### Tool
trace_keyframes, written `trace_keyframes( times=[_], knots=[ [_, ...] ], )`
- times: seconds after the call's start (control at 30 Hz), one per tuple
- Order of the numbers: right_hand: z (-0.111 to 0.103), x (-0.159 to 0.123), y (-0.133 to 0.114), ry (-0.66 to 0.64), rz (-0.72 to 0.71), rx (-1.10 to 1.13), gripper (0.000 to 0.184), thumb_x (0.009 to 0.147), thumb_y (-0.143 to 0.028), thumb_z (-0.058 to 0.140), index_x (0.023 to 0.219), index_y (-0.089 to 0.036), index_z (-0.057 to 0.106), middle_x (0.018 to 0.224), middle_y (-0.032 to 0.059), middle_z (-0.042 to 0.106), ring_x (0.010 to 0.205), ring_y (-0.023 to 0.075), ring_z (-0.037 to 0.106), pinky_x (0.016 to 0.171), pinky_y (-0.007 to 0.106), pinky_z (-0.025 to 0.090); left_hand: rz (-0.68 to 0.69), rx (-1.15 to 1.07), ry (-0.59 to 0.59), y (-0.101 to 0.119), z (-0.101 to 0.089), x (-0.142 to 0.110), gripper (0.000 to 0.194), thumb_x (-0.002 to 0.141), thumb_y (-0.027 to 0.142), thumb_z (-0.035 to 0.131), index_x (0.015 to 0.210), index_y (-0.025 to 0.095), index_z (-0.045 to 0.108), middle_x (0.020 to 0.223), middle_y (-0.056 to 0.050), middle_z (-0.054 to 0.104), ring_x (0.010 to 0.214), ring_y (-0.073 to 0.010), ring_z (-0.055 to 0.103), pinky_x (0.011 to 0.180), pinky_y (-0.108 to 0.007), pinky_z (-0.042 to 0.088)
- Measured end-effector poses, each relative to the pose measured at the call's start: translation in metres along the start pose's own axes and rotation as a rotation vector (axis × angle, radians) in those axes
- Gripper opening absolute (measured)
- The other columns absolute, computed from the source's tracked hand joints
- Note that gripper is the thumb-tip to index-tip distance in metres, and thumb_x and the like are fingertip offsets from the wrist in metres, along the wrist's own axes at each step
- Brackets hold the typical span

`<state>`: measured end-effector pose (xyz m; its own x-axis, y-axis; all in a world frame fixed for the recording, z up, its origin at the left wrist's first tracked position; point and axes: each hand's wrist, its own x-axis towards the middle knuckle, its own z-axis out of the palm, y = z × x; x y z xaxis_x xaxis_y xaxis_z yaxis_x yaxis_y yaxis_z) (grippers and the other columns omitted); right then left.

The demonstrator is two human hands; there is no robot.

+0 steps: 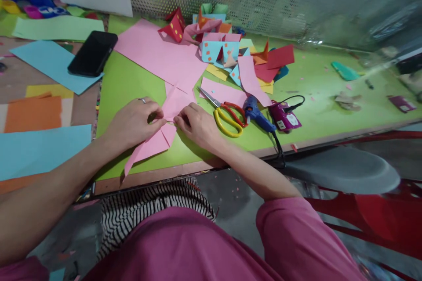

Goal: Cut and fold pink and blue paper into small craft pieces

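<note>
A folded piece of pink paper [153,142] lies on the green tabletop near its front edge. My left hand [135,120], with a ring on one finger, pinches the paper's middle from the left. From the right, my right hand [196,125] pinches the same paper, its fingertips close to the left ones. Creases run through the paper, and one pointed end reaches toward the table edge. Its upper part meets a large pink sheet [158,52] behind. Just right of my right hand lie scissors [227,120] with red and yellow handles.
A blue glue gun [259,114] lies beside a purple power strip [285,116]. Folded and cut coloured paper [220,48] is piled at the back. A black phone [93,52] rests on blue paper [54,63] at left. A grey stool seat [343,169] stands at the right.
</note>
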<state>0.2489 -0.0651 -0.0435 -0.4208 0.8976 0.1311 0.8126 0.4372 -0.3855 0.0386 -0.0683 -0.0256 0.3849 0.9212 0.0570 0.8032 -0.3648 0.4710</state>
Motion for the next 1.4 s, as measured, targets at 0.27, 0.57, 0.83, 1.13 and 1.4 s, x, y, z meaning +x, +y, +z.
trace_keyframes(
  times=[0.27, 0.57, 0.83, 1.13, 1.4],
  knots=[
    [-0.006, -0.009, 0.004, 0.023, -0.081, 0.171, 0.020, 0.096, -0.037, 0.067, 0.096, -0.017, 0.065, 0.095, 0.0058, 0.063, 0.088, 0.0173, 0.057, 0.078, 0.029, 0.044, 0.088, -0.077, 0.040, -0.009, 0.016, -0.001, 0.034, 0.096, 0.043, 0.046, 0.082, 0.020, 0.066, 0.093, -0.008, 0.067, 0.087, -0.0243, 0.061, 0.081, -0.039, 0.045],
    [0.001, -0.003, 0.012, 0.032, -0.136, 0.127, 0.016, 0.096, -0.031, 0.068, 0.090, -0.016, 0.069, 0.089, 0.0049, 0.063, 0.085, 0.0173, 0.055, 0.077, 0.029, 0.042, 0.140, -0.039, 0.088, -0.006, 0.023, -0.005, 0.026, 0.096, 0.036, 0.047, 0.081, 0.021, 0.062, 0.094, -0.009, 0.067, 0.092, -0.0267, 0.063, 0.087, -0.042, 0.050],
    [0.003, 0.000, 0.006, 0.036, -0.066, 0.108, 0.018, 0.097, -0.028, 0.063, 0.085, -0.015, 0.066, 0.089, 0.0054, 0.062, 0.086, 0.0182, 0.053, 0.081, 0.032, 0.041, 0.081, 0.033, 0.115, 0.002, 0.022, -0.004, 0.021, 0.094, 0.026, 0.051, 0.077, 0.019, 0.063, 0.097, -0.012, 0.066, 0.097, -0.0287, 0.061, 0.094, -0.045, 0.051],
    [0.002, 0.001, 0.005, 0.028, -0.041, 0.190, 0.013, 0.094, -0.027, 0.061, 0.086, -0.018, 0.060, 0.087, 0.0037, 0.059, 0.087, 0.0187, 0.053, 0.081, 0.032, 0.041, 0.021, 0.014, 0.109, 0.003, 0.021, -0.003, 0.014, 0.090, 0.022, 0.056, 0.083, 0.016, 0.066, 0.101, -0.012, 0.064, 0.100, -0.0281, 0.058, 0.095, -0.044, 0.049],
    [0.001, 0.001, 0.001, -0.010, -0.023, 0.147, 0.012, 0.096, -0.028, 0.057, 0.091, -0.018, 0.061, 0.093, 0.0060, 0.060, 0.089, 0.0200, 0.052, 0.082, 0.034, 0.041, 0.234, 0.172, 0.061, 0.011, 0.012, -0.016, 0.031, 0.100, 0.022, 0.046, 0.111, 0.020, 0.075, 0.127, -0.013, 0.067, 0.112, -0.0317, 0.057, 0.095, -0.048, 0.044]
  ],
)
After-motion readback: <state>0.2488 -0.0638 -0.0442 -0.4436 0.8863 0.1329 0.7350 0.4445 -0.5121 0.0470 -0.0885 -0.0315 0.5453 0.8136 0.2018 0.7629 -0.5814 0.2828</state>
